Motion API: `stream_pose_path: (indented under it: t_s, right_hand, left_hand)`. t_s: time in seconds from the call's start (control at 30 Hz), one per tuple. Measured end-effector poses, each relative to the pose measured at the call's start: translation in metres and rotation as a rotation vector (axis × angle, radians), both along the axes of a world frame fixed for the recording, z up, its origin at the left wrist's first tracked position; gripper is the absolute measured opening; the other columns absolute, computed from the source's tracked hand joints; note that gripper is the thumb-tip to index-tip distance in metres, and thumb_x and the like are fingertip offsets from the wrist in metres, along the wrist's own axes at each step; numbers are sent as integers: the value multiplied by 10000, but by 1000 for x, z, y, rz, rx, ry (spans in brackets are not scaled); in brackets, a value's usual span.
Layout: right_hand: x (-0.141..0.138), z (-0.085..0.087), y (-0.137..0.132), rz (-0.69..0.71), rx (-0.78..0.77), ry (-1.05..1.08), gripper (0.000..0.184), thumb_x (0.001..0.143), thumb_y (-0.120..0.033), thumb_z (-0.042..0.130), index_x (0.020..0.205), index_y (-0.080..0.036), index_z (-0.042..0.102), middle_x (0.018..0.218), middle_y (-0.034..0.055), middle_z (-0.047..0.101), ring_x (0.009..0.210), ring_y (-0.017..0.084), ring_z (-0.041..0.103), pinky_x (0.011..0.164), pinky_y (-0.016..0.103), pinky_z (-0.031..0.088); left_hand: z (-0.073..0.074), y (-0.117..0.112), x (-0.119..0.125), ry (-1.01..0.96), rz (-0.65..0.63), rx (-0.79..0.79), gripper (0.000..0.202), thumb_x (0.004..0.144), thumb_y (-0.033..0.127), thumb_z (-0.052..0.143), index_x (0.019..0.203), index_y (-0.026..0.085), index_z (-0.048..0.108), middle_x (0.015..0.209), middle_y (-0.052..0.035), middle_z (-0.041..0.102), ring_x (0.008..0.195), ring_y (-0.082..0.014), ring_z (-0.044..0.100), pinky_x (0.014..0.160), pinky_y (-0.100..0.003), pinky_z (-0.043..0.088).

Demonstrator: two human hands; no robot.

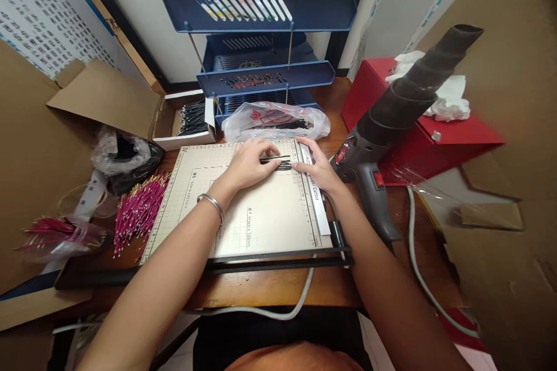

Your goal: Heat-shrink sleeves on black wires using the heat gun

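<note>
Several thin black strands (pixel 284 166), like wires or narrow tubing, lie side by side near the top of a cream paper cutter board (pixel 235 208). My left hand (pixel 252 163) rests over them, its curved fingers and thumb closed around the bundle; part of it is hidden under the palm. At the strands' right ends, my right hand (pixel 317 169) touches with its thumb tip, while its index finger stretches apart to the top of the white ruler strip (pixel 314 191). The cutter's black arm (pixel 278 259) lies along the board's near edge.
To the right stand a black heat gun (pixel 369 156) and a red box (pixel 452 145). Purple-red wires (pixel 141 211) lie left of the board. Behind it are a plastic bag (pixel 274 123), an open carton (pixel 185 142) of black wires and a blue tiered rack (pixel 265 78).
</note>
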State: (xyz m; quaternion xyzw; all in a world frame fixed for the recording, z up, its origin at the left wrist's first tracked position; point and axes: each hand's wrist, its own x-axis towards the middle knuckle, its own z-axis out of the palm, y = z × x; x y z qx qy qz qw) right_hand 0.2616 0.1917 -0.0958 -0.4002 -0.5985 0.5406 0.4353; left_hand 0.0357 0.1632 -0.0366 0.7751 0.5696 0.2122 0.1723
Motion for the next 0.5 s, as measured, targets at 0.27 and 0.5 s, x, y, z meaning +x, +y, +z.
stream_pose_path:
  t_s: [0.27, 0.5]
  right_hand:
    - [-1, 0, 2, -23, -7, -15, 753, 677, -395, 823, 1390, -283, 611, 1652, 81, 535, 1594, 370, 450, 1400, 561, 257]
    - [-1, -6, 5, -34, 44, -23, 694, 697, -368, 806, 1364, -303, 630, 1648, 58, 550, 1637, 358, 407, 1412, 569, 241]
  left_hand:
    - [-2, 0, 3, -11, 51, 10, 160, 959, 362, 762, 1069, 251, 798, 1107, -55, 751, 1082, -295, 629, 1007, -487, 447]
    - [-4, 1, 2, -14, 45, 13, 167, 959, 365, 776, 1071, 244, 799, 1107, -57, 757, 1080, -294, 636, 1005, -490, 451]
